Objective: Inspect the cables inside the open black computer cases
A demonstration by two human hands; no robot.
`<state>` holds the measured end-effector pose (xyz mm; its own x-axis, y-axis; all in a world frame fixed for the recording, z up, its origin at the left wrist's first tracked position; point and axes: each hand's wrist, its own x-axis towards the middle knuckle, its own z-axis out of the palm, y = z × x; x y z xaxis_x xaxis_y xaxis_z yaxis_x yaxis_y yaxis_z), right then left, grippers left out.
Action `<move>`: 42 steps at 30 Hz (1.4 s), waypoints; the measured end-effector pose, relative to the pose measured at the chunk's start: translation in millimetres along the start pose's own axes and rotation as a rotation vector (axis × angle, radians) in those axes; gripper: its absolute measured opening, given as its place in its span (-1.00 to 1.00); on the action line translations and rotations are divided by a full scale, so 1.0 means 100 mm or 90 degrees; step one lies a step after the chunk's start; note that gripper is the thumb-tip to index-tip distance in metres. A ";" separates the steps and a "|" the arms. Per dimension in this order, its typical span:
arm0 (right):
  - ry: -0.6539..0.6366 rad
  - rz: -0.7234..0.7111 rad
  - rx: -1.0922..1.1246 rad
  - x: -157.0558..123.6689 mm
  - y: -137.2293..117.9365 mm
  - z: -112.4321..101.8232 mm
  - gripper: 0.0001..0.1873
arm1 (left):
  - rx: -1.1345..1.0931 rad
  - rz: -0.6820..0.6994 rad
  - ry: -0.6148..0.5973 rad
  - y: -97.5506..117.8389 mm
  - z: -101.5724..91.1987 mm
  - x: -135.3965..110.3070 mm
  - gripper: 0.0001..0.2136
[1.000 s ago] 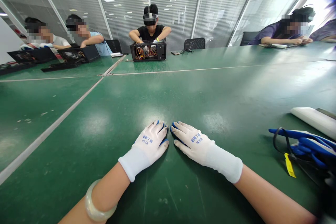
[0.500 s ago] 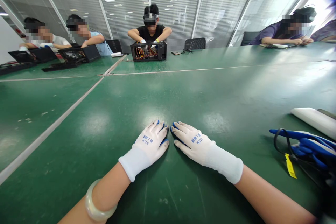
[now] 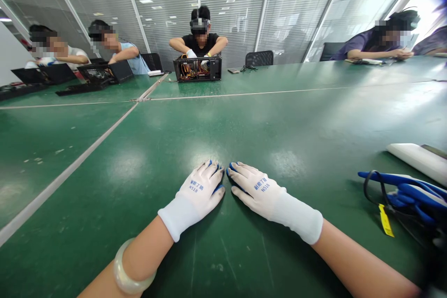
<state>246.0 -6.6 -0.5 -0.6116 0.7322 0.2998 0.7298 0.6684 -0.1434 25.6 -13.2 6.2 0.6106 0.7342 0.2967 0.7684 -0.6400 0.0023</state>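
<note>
Both my hands lie flat on the green tabletop [image 3: 223, 125], palms down, in white work gloves with blue coating on the finger undersides. My left hand [image 3: 200, 184] has its fingers stretched out and holds nothing; a pale bangle [image 3: 125, 270] circles that wrist. My right hand [image 3: 256, 186] mirrors it, fingers extended, with nothing in its grasp. A narrow gap separates the fingertips of the two hands. Blue lettering shows on the back of each glove.
At right lie blue-and-white gloves [image 3: 415, 193], a black cable [image 3: 366, 193] with a yellow tag [image 3: 386, 220], and a white long object [image 3: 419, 160]. Across the table a co-worker reaches into an open computer case [image 3: 198, 69]. Other people sit left and right; black cases [image 3: 120, 72] stand at far left.
My hands have stayed in place. The person at far left has shifted slightly, hands raised a little; the co-worker opposite has moved a gloved hand slightly.
</note>
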 end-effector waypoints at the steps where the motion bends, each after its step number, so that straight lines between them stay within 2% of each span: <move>1: -0.003 -0.001 -0.003 0.00 0.00 0.00 -0.52 | -0.005 0.000 0.000 0.00 0.00 0.00 -0.60; 23: 0.016 -0.011 -0.026 -0.03 0.04 0.10 -0.52 | -0.010 -0.007 -0.002 0.01 -0.01 -0.01 -0.62; 31: 0.024 -0.007 0.012 -0.05 0.07 0.16 -0.52 | -0.005 -0.009 -0.006 0.02 -0.03 0.00 -0.62; 42: 0.021 0.001 0.009 -0.04 0.05 0.13 -0.52 | -0.014 -0.012 -0.010 0.01 -0.02 0.00 -0.61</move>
<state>248.3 -4.5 -14.6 -0.6004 0.7285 0.3299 0.7262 0.6694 -0.1564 26.2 -14.2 8.6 0.5994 0.7496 0.2807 0.7754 -0.6308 0.0288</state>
